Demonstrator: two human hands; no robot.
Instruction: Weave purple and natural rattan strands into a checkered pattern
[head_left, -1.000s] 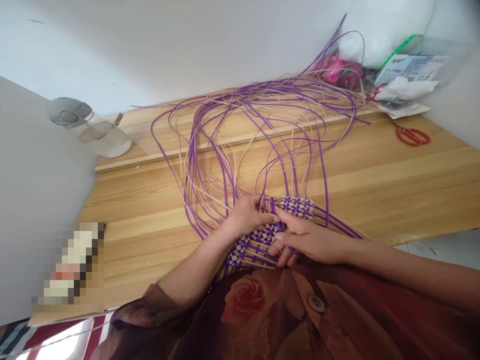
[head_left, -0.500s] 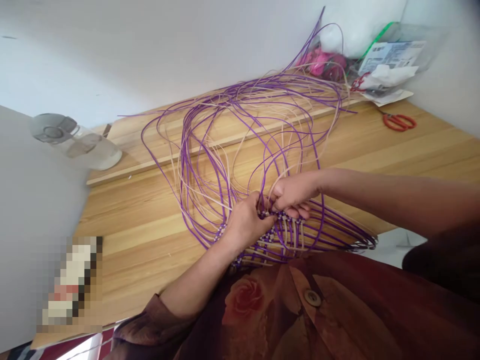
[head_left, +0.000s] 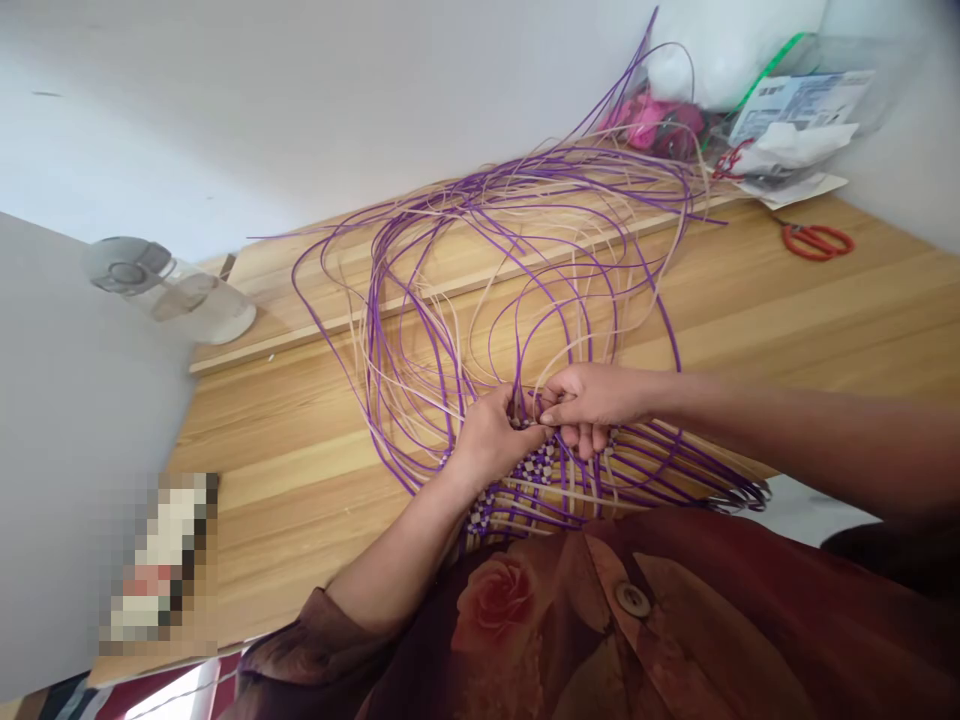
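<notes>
A: Head view: both hands meet over the woven panel at the near edge of the desk. The left hand is clenched on the panel's top edge, and the right hand pinches what looks like a purple strand, though the fingers hide the exact grip.

B: So the step is weaving a strand through?

A: I judge so. Next it calls for threading that strand under a pale rib while the left hand keeps the weave tight.

B: Any change since half a second ago?

A: The right forearm has dropped lower. The loose strands still loop toward the far edge, with the scissors at the far right corner.
</notes>
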